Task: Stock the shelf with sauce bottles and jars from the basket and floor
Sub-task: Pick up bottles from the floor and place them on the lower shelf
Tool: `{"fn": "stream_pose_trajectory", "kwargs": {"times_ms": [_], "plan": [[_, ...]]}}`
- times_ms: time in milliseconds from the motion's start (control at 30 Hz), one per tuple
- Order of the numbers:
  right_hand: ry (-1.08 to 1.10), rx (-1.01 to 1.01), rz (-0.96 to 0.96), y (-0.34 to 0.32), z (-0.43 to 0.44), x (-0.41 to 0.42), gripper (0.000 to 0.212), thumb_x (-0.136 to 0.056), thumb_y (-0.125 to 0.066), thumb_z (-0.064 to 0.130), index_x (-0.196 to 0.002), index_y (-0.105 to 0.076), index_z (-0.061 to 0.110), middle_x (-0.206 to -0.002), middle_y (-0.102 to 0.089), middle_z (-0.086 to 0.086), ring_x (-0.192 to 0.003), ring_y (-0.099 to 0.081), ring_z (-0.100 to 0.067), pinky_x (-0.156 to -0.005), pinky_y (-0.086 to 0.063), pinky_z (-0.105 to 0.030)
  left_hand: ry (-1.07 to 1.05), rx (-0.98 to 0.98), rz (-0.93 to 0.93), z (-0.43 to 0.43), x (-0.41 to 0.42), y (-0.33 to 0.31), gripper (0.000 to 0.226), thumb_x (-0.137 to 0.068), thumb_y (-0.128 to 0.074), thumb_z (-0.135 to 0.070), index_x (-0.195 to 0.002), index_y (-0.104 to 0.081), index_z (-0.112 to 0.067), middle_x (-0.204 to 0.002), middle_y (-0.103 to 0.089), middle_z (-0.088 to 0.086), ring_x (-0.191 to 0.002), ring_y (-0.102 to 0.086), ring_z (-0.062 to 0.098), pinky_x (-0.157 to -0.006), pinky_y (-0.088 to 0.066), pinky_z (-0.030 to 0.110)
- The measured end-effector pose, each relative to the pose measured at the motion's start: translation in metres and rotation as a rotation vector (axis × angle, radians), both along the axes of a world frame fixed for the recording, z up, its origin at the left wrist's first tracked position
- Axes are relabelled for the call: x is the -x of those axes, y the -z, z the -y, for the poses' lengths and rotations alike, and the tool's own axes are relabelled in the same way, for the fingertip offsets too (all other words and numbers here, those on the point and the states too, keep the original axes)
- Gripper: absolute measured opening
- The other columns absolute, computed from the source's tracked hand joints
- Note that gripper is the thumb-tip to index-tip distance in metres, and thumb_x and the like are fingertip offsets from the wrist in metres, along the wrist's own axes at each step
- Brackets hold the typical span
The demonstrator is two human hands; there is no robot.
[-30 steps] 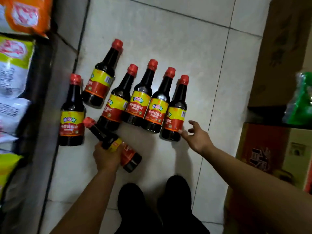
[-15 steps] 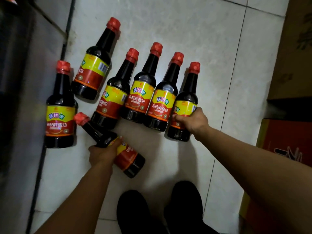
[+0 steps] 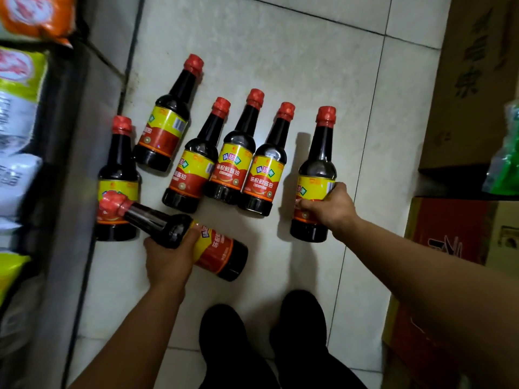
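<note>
Tiled floor (image 3: 280, 51); each hand (image 3: 168, 259) grips a bottle (image 3: 316, 175).

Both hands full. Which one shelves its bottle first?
Probably the left hand. It holds its bottle beside the shelf on that side. The right hand grips its bottle on the far side, by the boxes.

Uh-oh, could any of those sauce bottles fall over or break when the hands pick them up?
Maybe. The left hand holds its bottle tilted, with the red cap right by the bottle next to the shelf; a swing could knock that one over. The right hand grips another bottle around the label only, so it might slip onto the hard tile floor. The three bottles packed together could topple like dominoes.
</note>
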State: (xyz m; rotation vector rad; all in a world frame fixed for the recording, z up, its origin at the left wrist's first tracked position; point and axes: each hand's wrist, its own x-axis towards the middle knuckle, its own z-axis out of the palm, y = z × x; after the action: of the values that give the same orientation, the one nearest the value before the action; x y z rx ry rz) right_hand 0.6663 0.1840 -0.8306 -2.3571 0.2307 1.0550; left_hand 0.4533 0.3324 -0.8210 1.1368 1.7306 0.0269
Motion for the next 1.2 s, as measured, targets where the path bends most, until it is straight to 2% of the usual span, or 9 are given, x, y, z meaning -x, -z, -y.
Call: {"fn": "stream_pose_trajectory", "kwargs": {"times_ms": [167, 267, 333, 400, 567, 733, 900, 1100, 1200], "plan": [[0.053, -0.049, 0.02, -0.039, -0.005, 0.001, 0.065, -0.065, -0.082, 0.02, -0.114, -0.04, 0.008, -0.108, -0.058, -0.013, -0.098, -0.059, -0.029, -0.088, -0.051, -0.045, 0.023, -0.081, 0.097, -0.009, -0.004, -0.049, 0.071, -0.076, -0.073, -0.025, -0.135, -0.036, -0.014, -0.128, -0.054, 0.005, -0.102, -0.049, 0.014, -0.092, -0.041, 0.03], [0.049, -0.078, 0.026, -0.073, -0.008, 0.0, 0.065, -0.067, -0.08, 0.02, -0.116, -0.039, 0.008, -0.108, -0.056, -0.011, -0.098, -0.057, -0.027, -0.085, -0.05, -0.04, 0.046, -0.112, 0.113, -0.015, 0.0, -0.082, 0.075, -0.07, -0.078, -0.03, -0.132, -0.038, -0.016, -0.126, -0.056, 0.004, -0.106, -0.054, 0.017, -0.099, -0.044, 0.041], [0.022, -0.091, 0.044, -0.101, -0.009, -0.001, 0.065, -0.068, -0.08, 0.02, -0.117, -0.038, 0.007, -0.109, -0.055, -0.011, -0.099, -0.056, -0.027, -0.086, -0.05, -0.039, 0.069, -0.126, 0.11, -0.017, -0.001, -0.113, 0.083, -0.057, -0.08, -0.043, -0.127, -0.044, -0.018, -0.121, -0.06, 0.003, -0.107, -0.058, 0.02, -0.097, -0.046, 0.047], [-0.013, -0.097, 0.071, -0.127, -0.01, -0.003, 0.066, -0.068, -0.08, 0.021, -0.117, -0.038, 0.008, -0.111, -0.055, -0.012, -0.102, -0.056, -0.028, -0.09, -0.049, -0.042, 0.09, -0.159, 0.108, -0.018, 0.001, -0.139, 0.085, -0.053, -0.078, -0.045, -0.126, -0.046, -0.017, -0.119, -0.062, 0.002, -0.106, -0.059, 0.02, -0.096, -0.047, 0.045], [-0.082, -0.14, 0.115, -0.198, -0.015, -0.003, 0.068, -0.066, -0.081, 0.022, -0.118, -0.039, 0.009, -0.113, -0.056, -0.011, -0.103, -0.057, -0.028, -0.091, -0.049, -0.044, 0.093, -0.233, 0.127, -0.021, 0.008, -0.202, 0.064, -0.07, -0.078, -0.018, -0.123, -0.044, -0.013, -0.112, -0.058, -0.001, -0.098, -0.055, 0.014, -0.089, -0.044, 0.03], [-0.16, -0.212, 0.127, -0.29, -0.026, -0.003, 0.069, -0.068, -0.08, 0.023, -0.121, -0.038, 0.009, -0.114, -0.055, -0.01, -0.102, -0.056, -0.026, -0.09, -0.049, -0.041, 0.076, -0.278, 0.208, -0.022, 0.009, -0.289, 0.056, -0.068, -0.08, -0.017, -0.113, -0.046, -0.015, -0.102, -0.059, -0.003, -0.091, -0.057, 0.015, -0.08, -0.043, 0.026], [-0.19, -0.272, 0.133, -0.384, -0.036, 0.005, 0.068, -0.067, -0.08, 0.021, -0.119, -0.038, 0.011, -0.11, -0.055, -0.007, -0.101, -0.056, -0.025, -0.09, -0.05, -0.043, 0.019, -0.281, 0.265, -0.026, 0.014, -0.368, 0.071, -0.057, -0.083, -0.026, -0.117, -0.047, -0.014, -0.1, -0.062, -0.004, -0.091, -0.061, 0.017, -0.083, -0.048, 0.03], [-0.164, -0.354, 0.117, -0.496, -0.037, 0.022, 0.067, -0.069, -0.079, 0.018, -0.12, -0.036, 0.012, -0.108, -0.054, -0.006, -0.101, -0.057, -0.024, -0.088, -0.05, -0.038, -0.039, -0.296, 0.31, -0.025, 0.019, -0.474, 0.065, -0.069, -0.079, -0.019, -0.123, -0.044, -0.015, -0.108, -0.056, -0.004, -0.097, -0.056, 0.015, -0.087, -0.042, 0.027], [-0.149, -0.39, 0.135, -0.541, -0.034, 0.03, 0.065, -0.069, -0.08, 0.018, -0.117, -0.037, 0.013, -0.108, -0.056, -0.007, -0.101, -0.058, -0.026, -0.09, -0.05, -0.04, -0.078, -0.292, 0.337, -0.026, 0.023, -0.515, 0.064, -0.067, -0.081, -0.019, -0.12, -0.044, -0.014, -0.108, -0.059, 0.0, -0.097, -0.059, 0.019, -0.089, -0.047, 0.033]]}}
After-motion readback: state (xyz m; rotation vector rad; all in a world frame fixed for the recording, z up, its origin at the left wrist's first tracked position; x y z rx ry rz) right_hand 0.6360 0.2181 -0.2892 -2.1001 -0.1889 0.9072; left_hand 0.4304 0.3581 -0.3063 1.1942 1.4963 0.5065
